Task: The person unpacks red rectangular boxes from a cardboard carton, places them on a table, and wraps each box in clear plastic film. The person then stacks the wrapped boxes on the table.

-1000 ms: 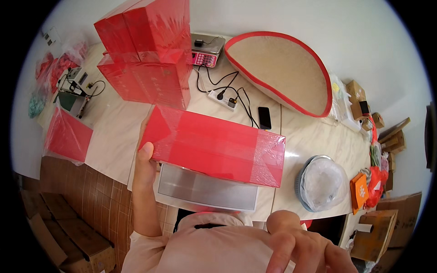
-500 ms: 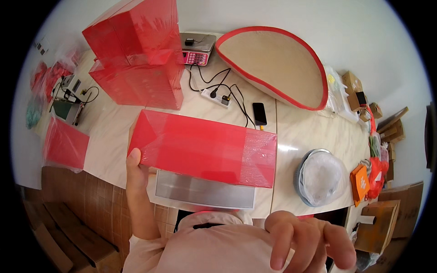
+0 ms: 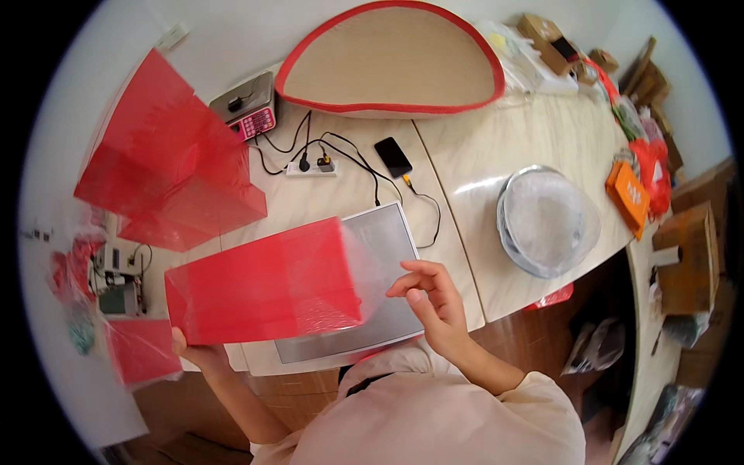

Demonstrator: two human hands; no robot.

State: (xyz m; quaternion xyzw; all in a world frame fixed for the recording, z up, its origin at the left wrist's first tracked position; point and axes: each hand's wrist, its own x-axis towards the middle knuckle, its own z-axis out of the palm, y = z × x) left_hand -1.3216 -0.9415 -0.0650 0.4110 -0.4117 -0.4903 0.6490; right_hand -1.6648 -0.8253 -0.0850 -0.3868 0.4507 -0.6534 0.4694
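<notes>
Box (image 3: pixel 260 283) inside clear plastic wrap (image 3: pixel 373 267)

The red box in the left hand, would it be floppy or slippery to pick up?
Probably stiff: the red box has flat sides and crisp corners. It might be slippery, because shiny clear film wraps it. I'd guess it's light for its size, since the left hand alone seems to hold it by one end.

Gripping a film-wrapped red box (image 3: pixel 260 287) at its left end with left hand (image 3: pixel 198 353), poising bent right hand (image 3: pixel 438 304) near loose film (image 3: pixel 370 260) above bench (image 3: pixel 457 167).
</notes>
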